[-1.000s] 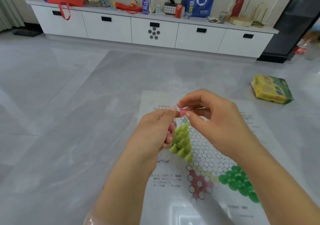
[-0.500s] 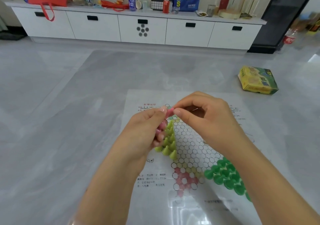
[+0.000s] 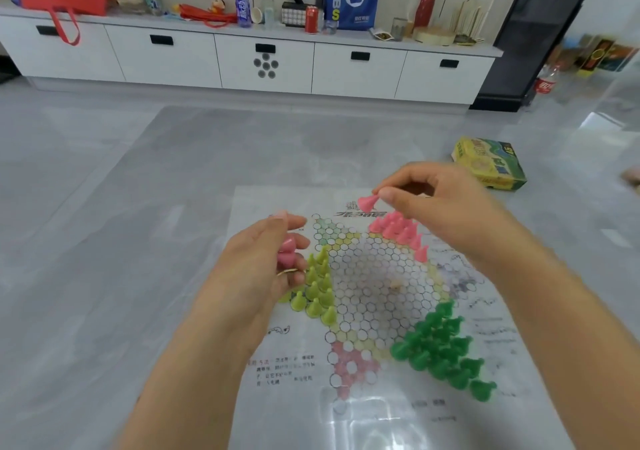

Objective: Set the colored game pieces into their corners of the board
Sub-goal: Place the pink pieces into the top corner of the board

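Where green pieces (image 3: 445, 347) crowd, box (image 3: 489, 162) beyond.

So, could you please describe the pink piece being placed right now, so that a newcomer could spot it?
Find the paper game board on the grey floor, then the pink cluster at its far right corner. Just above it, the right hand pinches one pink piece, the only one held over that cluster.
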A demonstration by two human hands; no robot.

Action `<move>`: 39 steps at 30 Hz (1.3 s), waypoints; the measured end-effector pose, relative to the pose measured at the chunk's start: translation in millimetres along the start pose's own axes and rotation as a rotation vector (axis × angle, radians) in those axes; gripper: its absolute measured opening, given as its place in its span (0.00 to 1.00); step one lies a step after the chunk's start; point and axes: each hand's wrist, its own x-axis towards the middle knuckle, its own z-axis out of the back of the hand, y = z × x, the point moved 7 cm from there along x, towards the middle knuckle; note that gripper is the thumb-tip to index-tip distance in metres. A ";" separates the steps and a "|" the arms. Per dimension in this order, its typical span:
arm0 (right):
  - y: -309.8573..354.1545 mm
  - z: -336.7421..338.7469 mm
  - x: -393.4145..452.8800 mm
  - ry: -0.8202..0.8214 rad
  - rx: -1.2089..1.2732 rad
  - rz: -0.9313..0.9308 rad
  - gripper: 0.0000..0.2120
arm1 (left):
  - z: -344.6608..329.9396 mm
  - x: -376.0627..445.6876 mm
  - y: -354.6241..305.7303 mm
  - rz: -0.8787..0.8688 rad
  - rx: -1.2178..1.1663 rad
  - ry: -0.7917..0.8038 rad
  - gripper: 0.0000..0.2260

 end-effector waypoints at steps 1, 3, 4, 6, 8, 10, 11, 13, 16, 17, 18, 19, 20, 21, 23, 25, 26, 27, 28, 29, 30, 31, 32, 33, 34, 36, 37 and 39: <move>-8.5 11.2 5.5 0.001 -0.071 -0.029 0.05 | 0.7 0.7 -0.5 0.016 -0.055 -0.005 0.11; -25.4 23.3 13.8 0.030 -0.244 -0.061 0.04 | -2.2 2.5 -0.6 0.036 -0.105 0.025 0.09; -33.5 23.6 16.5 0.061 -0.328 -0.072 0.04 | -4.2 3.5 0.2 0.042 -0.099 0.042 0.09; -45.5 19.1 17.9 0.112 -0.454 -0.082 0.07 | -6.6 5.0 2.6 0.040 -0.039 0.055 0.10; -51.8 13.0 16.6 0.138 -0.493 -0.091 0.09 | -8.7 4.4 4.4 0.019 0.018 0.070 0.10; -57.2 7.4 14.6 0.161 -0.470 -0.102 0.08 | -9.4 3.0 4.7 -0.003 0.048 0.085 0.08; -59.4 5.4 13.8 0.166 -0.473 -0.103 0.07 | -9.1 2.4 4.4 -0.013 0.055 0.091 0.07; -63.8 4.1 14.4 0.156 -0.503 -0.104 0.07 | -7.4 2.1 3.5 -0.027 0.065 0.092 0.06; -71.2 4.2 16.8 0.135 -0.563 -0.115 0.06 | -5.8 2.7 2.7 -0.041 0.108 0.083 0.06; -73.4 3.7 17.2 0.134 -0.582 -0.117 0.06 | -5.4 2.7 3.0 -0.043 0.120 0.078 0.06; -75.2 3.1 17.4 0.133 -0.601 -0.118 0.05 | -5.2 2.9 3.3 -0.043 0.126 0.072 0.05; -76.5 2.7 17.3 0.132 -0.619 -0.118 0.04 | -4.9 3.1 3.6 -0.042 0.127 0.064 0.06; -77.5 2.5 17.3 0.131 -0.631 -0.120 0.04 | -4.7 3.2 3.8 -0.041 0.124 0.058 0.06; -78.4 2.6 16.9 0.130 -0.633 -0.124 0.04 | -4.7 3.1 3.9 -0.041 0.116 0.053 0.06; -79.7 2.6 16.7 0.130 -0.618 -0.137 0.05 | -5.0 2.7 3.5 -0.040 0.099 0.053 0.07; -79.7 2.4 16.7 0.123 -0.610 -0.141 0.05 | -5.4 2.2 2.9 -0.044 0.095 0.057 0.07; -79.7 2.7 17.0 0.116 -0.604 -0.140 0.05 | -5.6 2.2 2.6 -0.046 0.093 0.058 0.07; -80.0 2.9 17.3 0.110 -0.601 -0.138 0.06 | -5.4 2.0 2.5 -0.047 0.090 0.059 0.07; -80.4 3.0 17.5 0.108 -0.600 -0.136 0.06 | -5.4 2.1 2.5 -0.047 0.085 0.058 0.08; -80.5 2.8 17.5 0.109 -0.601 -0.136 0.06 | -5.3 2.0 2.5 -0.047 0.082 0.058 0.08; -81.2 2.8 17.6 0.112 -0.601 -0.137 0.06 | -5.3 1.9 2.2 -0.047 0.079 0.059 0.08; -81.9 2.8 17.6 0.115 -0.603 -0.139 0.06 | -5.4 1.7 1.9 -0.048 0.075 0.060 0.07; -82.6 2.8 17.8 0.116 -0.604 -0.140 0.06 | -5.1 1.6 1.9 -0.048 0.070 0.061 0.07; -82.5 2.5 17.8 0.118 -0.606 -0.139 0.07 | -4.7 1.7 1.7 -0.048 0.063 0.061 0.07; -82.5 2.3 17.9 0.120 -0.609 -0.134 0.07 | -4.5 1.9 1.8 -0.047 0.058 0.062 0.06; -81.6 2.1 17.1 0.128 -0.616 -0.122 0.07 | -4.4 2.1 1.8 -0.047 0.054 0.066 0.06; -80.0 3.1 16.1 0.129 -0.617 -0.118 0.07 | -4.5 2.2 1.8 -0.048 0.052 0.068 0.06; -75.3 8.8 14.4 0.116 -0.621 -0.112 0.07 | -5.0 1.9 1.8 -0.046 0.038 0.078 0.06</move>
